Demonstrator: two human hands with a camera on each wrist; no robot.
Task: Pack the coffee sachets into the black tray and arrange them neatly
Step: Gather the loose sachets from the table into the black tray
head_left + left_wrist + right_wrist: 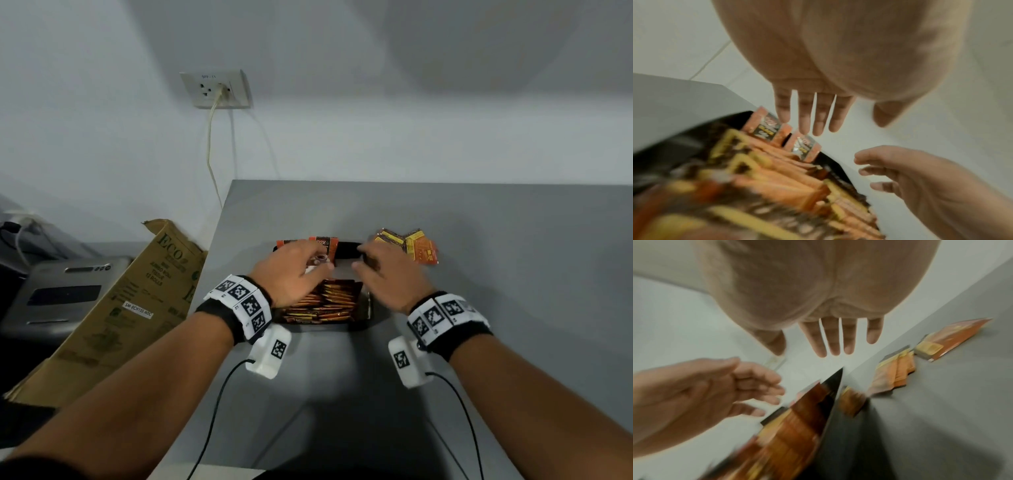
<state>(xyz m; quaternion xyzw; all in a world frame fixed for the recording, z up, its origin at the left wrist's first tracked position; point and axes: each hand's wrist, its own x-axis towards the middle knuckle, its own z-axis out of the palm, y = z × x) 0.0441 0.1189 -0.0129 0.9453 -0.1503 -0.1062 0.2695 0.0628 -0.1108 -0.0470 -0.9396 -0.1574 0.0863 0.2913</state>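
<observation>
A black tray point(367, 309) sits on the grey table, packed with a row of orange and brown coffee sachets point(325, 301). Two more sachets point(781, 134) stand upright at the tray's far end. My left hand point(294, 270) hovers over the tray's left half with its fingers point(805, 116) straight, holding nothing. My right hand point(383, 270) hovers over the tray's right side, its fingers point(836, 337) straight and empty as well. A loose pile of sachets point(407, 245) lies on the table just right of the tray, also in the right wrist view point(896, 369).
The table point(513, 274) stands against a white wall, its left edge near a cardboard box point(130, 308) and a grey machine point(61, 291). A wall socket point(215, 89) has a cable hanging down behind the table corner.
</observation>
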